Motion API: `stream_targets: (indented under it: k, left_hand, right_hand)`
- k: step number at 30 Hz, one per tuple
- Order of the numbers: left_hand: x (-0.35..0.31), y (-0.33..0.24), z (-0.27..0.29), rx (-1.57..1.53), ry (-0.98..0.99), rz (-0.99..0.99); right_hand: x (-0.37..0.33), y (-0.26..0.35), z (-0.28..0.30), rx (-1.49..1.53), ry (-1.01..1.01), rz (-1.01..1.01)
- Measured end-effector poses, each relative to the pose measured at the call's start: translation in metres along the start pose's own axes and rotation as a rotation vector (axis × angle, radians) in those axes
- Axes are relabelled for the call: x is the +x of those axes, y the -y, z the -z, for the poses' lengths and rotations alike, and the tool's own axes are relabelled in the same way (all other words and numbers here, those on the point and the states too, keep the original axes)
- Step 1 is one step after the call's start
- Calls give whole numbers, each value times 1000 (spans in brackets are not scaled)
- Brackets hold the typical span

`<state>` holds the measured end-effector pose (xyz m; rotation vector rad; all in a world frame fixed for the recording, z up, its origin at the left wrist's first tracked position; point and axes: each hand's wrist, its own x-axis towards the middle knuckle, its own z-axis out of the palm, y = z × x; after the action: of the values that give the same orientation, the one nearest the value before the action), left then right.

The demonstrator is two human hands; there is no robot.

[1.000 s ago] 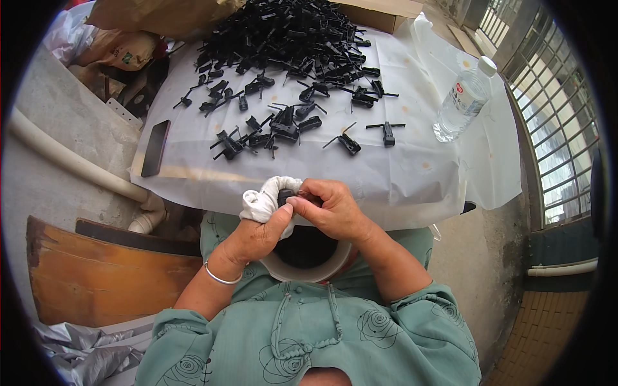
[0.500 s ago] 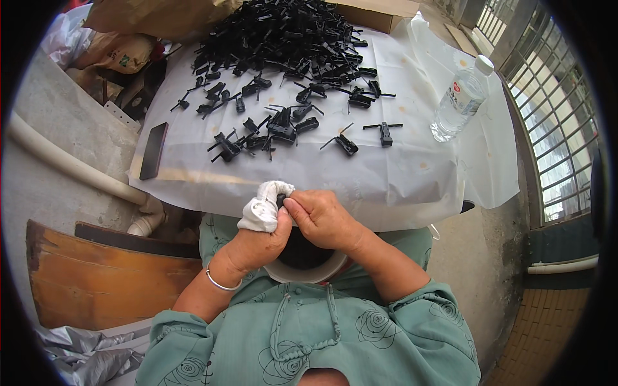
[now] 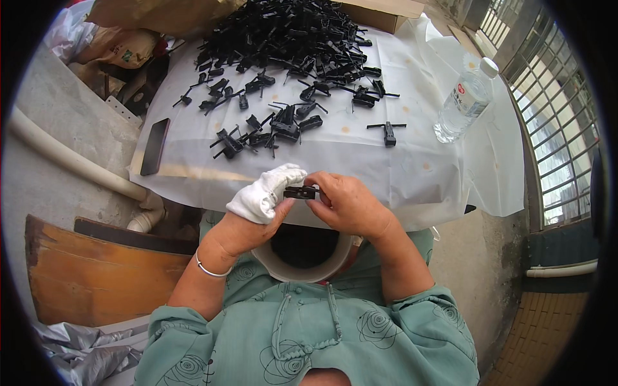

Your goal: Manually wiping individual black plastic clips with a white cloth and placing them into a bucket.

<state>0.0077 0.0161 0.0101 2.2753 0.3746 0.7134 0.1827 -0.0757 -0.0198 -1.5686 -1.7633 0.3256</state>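
One black part (image 3: 300, 192) is held at the frame's centre, gripped by the left hand (image 3: 261, 201) at its left end and the right hand (image 3: 349, 204) at its right; its long axis is laid nearly horizontal.

Person here is angling both forearms (image 3: 203, 287) inward, left hand (image 3: 261, 202) curling, right hand (image 3: 346, 202) pinching with thumb (image 3: 320, 210) and forefinger (image 3: 318, 182).

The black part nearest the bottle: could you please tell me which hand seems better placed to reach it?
Likely the right hand: it is bare and nearer that lone black part. The left hand, partly covered by white cloth, is farther away. Both hold another piece.
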Motion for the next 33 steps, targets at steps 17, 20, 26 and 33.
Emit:
stream_targets:
  k: [17, 20, 26, 33]
  left_hand:
    - [-20, 2, -24, -619, -126, 434]
    - [-18, 0, -19, -598, -139, 540]
    - [-18, 0, -24, 1, -238, 132]
    - [-18, -2, -25, -177, -233, 183]
  right_hand:
    - [6, 20, -18, 529, -178, -230]
    - [3, 17, -18, 597, -99, -89]
    - [4, 22, -26, 452, -28, -123]
    - [4, 13, -29, 622, -59, -152]
